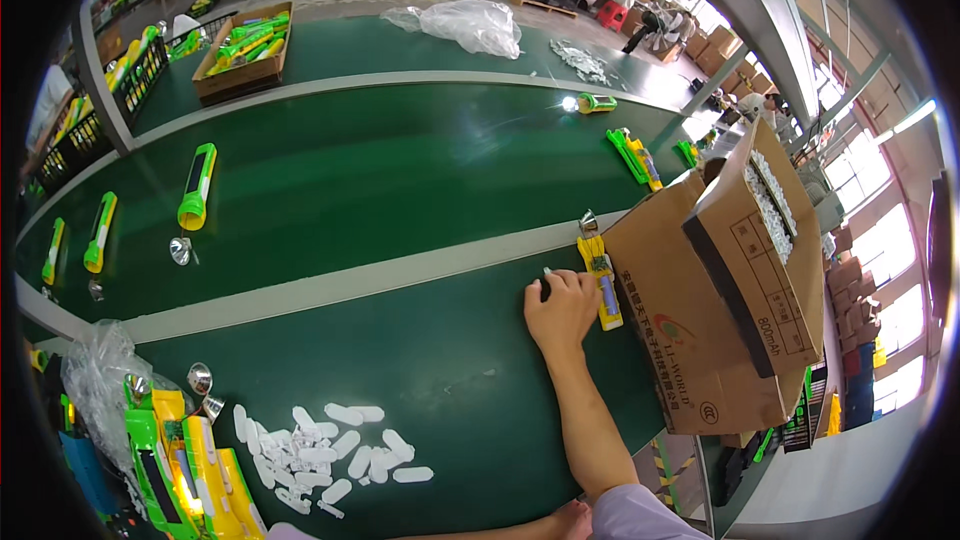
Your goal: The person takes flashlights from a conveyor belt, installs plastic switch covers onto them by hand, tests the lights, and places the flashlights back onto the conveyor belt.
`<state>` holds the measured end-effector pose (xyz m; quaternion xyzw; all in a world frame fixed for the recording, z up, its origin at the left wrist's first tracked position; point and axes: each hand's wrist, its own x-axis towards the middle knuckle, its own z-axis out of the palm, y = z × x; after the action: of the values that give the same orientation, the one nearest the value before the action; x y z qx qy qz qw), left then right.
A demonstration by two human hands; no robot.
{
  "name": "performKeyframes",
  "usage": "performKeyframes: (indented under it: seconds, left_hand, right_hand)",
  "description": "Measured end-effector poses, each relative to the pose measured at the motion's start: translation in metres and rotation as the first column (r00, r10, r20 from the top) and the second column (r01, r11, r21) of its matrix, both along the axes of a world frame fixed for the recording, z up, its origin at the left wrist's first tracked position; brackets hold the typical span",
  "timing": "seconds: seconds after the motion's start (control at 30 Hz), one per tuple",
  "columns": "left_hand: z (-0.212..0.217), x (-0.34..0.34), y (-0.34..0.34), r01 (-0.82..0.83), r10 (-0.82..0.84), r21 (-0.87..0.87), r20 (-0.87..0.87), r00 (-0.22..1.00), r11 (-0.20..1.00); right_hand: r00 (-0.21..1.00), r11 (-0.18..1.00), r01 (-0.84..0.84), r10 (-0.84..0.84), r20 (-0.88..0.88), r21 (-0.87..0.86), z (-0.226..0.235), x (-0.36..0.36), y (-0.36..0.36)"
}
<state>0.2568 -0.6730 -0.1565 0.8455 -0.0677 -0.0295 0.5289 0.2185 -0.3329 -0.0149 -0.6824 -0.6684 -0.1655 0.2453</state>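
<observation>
My right hand is over the green bench with its fingers curled and bent inward. A small pale tip shows by its thumb and forefinger; what they hold is too small to make out. Beside the knuckles lies an opened yellow flashlight housing with a blue battery cell and a green circuit board inside. A silver reflector cup sits at its far end. My left hand rests at the lower edge next to my right sleeve, its fingers hidden. Loose white plastic strips are scattered at the near left.
A large open carton stands close on the right. At the lower left are several green-yellow housings and a clear plastic bag. Flashlights lie on the green belt beyond a pale rail. A filled box stands farther back.
</observation>
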Motion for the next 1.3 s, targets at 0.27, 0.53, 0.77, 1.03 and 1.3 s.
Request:
performKeyframes:
  seconds: [0.27, 0.53, 0.77, 1.03, 1.3]
  left_hand:
    - [0.031, -0.023, 0.024, 0.006, 0.002, -0.139, 0.058, 0.998, 0.99]
    - [0.044, -0.042, 0.037, -0.01, -0.007, -0.222, -0.073, 0.997, 0.975]
    - [0.091, -0.057, 0.073, -0.123, 0.156, -0.356, 0.066, 0.986, 0.926]
    - [0.224, -0.159, 0.244, -0.393, 0.458, 0.294, -0.197, 0.867, 0.871]
    - [0.256, -0.099, 0.709, -0.581, 0.955, 0.789, 0.289, 0.064, -0.2]
  right_hand:
    - [0.976, 0.979, 0.197, -0.189, 0.11, -0.06, 0.006, 0.021, -0.001]
    - [0.855, 0.845, -0.472, 0.508, -0.105, 0.251, 0.001, -0.016, 0.003]
    - [0.753, 0.777, -0.589, 0.628, -0.197, 0.223, -0.015, -0.014, -0.001]
    - [0.81, 0.81, -0.586, 0.586, -0.016, 0.015, -0.027, -0.01, 0.002]
    - [0.623, 0.666, -0.741, 0.635, -0.457, -0.085, 0.004, 0.012, -0.043]
